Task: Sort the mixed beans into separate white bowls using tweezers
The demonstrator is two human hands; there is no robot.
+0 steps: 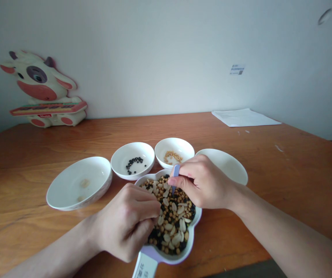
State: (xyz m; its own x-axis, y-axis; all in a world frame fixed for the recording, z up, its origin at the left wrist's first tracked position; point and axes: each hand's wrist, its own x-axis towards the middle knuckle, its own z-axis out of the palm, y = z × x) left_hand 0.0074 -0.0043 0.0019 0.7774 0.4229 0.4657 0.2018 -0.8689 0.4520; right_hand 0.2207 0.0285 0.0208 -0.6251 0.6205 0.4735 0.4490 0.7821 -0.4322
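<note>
A white and lavender scalloped pan with a handle holds a mix of pale peanut halves, yellow soybeans and black beans. My right hand is above its far right part. Thumb and finger pinch a slim lavender plastic stick, like tweezers, its tip down among the beans. My left hand is curled over the pan's left side, fingertips bunched together. What they hold, if anything, is hidden.
Behind the pan stand a bowl with black beans, a bowl with soybeans and, partly behind my right hand, a white dish. To the left is a bowl with a few pale pieces. A cow toy and papers lie farther back.
</note>
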